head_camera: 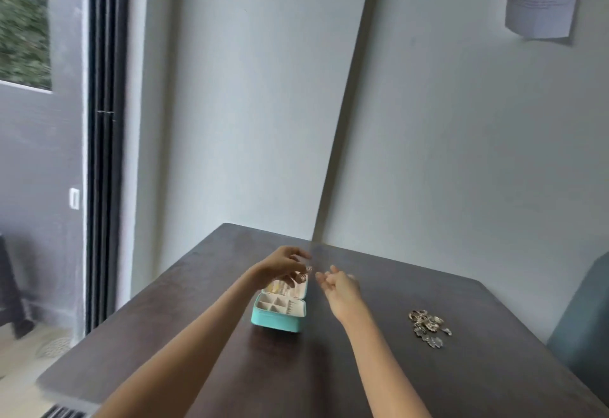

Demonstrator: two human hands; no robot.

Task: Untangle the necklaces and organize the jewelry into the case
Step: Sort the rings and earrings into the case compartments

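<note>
- The open turquoise jewelry case (279,313) stands mid-table, its raised lid blocking reach from behind.
- A silvery jewelry heap (429,328) lies well right of it.
- Bare dark wooden table (346,378) stretches between them and nearer the person.

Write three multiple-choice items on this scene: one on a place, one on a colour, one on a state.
1. Where does the jewelry pile lie on the table?
A. right of the case
B. left of the case
C. inside the case

2. What colour is the case outside?
A. red
B. turquoise
C. black

3. The case's lid is
A. zipped shut
B. missing
C. open

Key: 1 A, the pile lies apart, beyond the right hand. 2 B, its walls are turquoise. 3 C, compartments show, with the left hand above the raised lid.
</note>
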